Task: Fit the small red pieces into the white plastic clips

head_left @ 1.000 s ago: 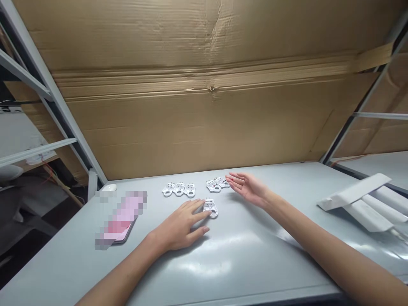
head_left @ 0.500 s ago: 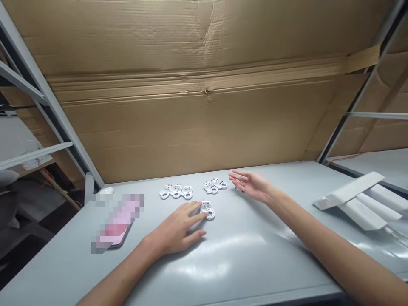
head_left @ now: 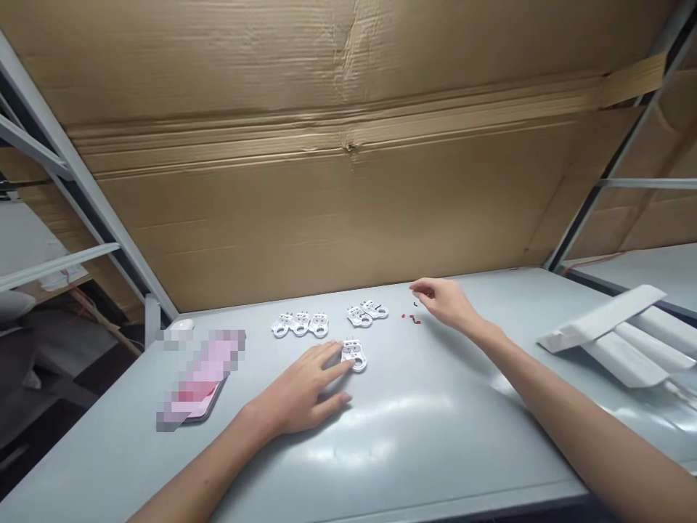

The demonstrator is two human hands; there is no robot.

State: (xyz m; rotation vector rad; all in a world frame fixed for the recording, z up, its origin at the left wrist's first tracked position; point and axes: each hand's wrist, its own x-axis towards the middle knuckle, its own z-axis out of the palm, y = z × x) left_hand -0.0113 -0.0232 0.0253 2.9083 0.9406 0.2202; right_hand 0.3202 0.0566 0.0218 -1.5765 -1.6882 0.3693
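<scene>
My left hand (head_left: 308, 385) lies flat on the table with its fingers stretched out and apart, the fingertips touching the left edge of a white plastic plug piece (head_left: 359, 365) with a ring-shaped end and metal prongs. Farther back, my right hand (head_left: 443, 301) has its fingers curled together; whatever they may hold is too small or hidden to make out. Just left of and below it lie small red and black pieces (head_left: 415, 320). Two more white plug pieces (head_left: 375, 311) touch each other near these bits. Another group of white plug pieces (head_left: 300, 325) stands in a row to the left.
On the left lies a pink phone-like object (head_left: 210, 374), partly blurred, with a white rounded object (head_left: 182, 326) behind it. White folded packets (head_left: 626, 341) rest at the right. A cardboard wall (head_left: 348, 225) closes the table's back, between metal frame posts (head_left: 92, 196).
My right hand has drawn right and slightly back, turning over and closing its fingers. The small red and black pieces beneath it now show. My left hand remains at the plug piece.
</scene>
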